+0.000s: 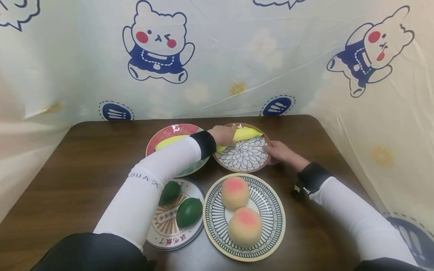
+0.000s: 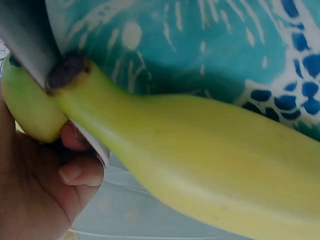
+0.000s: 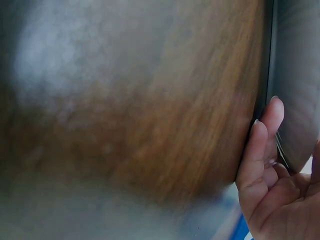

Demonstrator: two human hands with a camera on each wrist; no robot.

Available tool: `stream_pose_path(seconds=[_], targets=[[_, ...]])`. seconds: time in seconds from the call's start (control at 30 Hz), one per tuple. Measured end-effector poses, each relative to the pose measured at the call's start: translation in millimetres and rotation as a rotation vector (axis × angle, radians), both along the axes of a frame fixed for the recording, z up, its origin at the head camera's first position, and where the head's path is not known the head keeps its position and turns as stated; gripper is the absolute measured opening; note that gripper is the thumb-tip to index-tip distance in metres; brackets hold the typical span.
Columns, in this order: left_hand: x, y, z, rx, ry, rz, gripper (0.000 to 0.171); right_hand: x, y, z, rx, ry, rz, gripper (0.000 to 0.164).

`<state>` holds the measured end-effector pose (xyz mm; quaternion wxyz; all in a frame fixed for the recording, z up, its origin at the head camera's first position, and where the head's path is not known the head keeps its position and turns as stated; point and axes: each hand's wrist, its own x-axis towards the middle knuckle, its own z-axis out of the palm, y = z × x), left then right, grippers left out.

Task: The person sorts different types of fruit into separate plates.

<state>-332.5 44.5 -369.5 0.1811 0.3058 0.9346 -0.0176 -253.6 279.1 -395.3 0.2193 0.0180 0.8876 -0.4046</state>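
Note:
My left hand (image 1: 223,135) grips a yellow banana (image 1: 247,133) over the back part of a plate with a white petal pattern (image 1: 243,156) and a brown rim. The hand covers the banana's middle. At the right rim of that plate, my right hand (image 1: 279,151) holds on, its fingers (image 3: 255,150) against the plate's underside (image 3: 300,75) in the right wrist view. A second banana (image 1: 171,141) lies on a pink and green plate (image 1: 158,138) at the left, partly behind my left sleeve. It looms large in the left wrist view, with my left hand beyond.
In front stands a patterned plate (image 1: 276,226) bearing two peaches (image 1: 245,227). Left of it, a white plate (image 1: 166,241) holds two green fruits (image 1: 189,212), partly under my left forearm. A printed curtain (image 1: 220,56) hangs behind the brown table (image 1: 84,169).

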Motion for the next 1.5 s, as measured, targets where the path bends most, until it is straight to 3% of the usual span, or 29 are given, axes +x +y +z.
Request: stream_pose_path(seconds=[0.37,0.47,0.63,0.73,0.87,1.0,1.1,1.23,1.4,1.5], targets=[[5.8,-8.0,5.2,0.013,-0.007,0.0,0.075,-0.7,-8.9,4.7,0.009,-0.004,-0.014,0.044],[7.1,-16.7,15.9,0.001,0.02,0.0,0.08,1.0,-10.5,5.9,0.003,-0.015,-0.019,0.044],[5.8,-62.4,52.9,0.081,0.022,-0.001,0.087,0.2,-10.7,7.3,-0.002,-0.017,-0.022,0.044],[4.2,-106.0,61.4,0.134,-0.006,-0.01,0.087,-1.3,-8.1,8.1,0.006,-0.016,-0.022,0.045],[7.5,-161.4,50.4,0.122,-0.026,0.048,0.09,-1.9,-3.4,8.0,0.011,-0.019,-0.019,0.045],[12.9,-191.5,28.1,0.095,-0.044,0.116,0.09,-0.5,0.2,5.8,0.018,-0.02,-0.024,0.046],[16.1,-197.3,13.7,0.087,-0.052,0.099,0.089,0.8,0.7,3.7,0.014,-0.028,-0.019,0.047],[18.5,-194.7,4.2,0.106,-0.022,0.061,0.085,2.3,-1.0,2.3,-0.003,-0.028,-0.012,0.049],[19.0,-191.7,0.5,0.109,-0.005,0.071,0.073,2.4,-1.7,0.9,-0.005,-0.021,-0.019,0.048],[15.8,-191.6,7.5,0.099,0.045,0.055,0.065,0.7,-1.4,1.5,-0.008,-0.019,-0.026,0.047]])
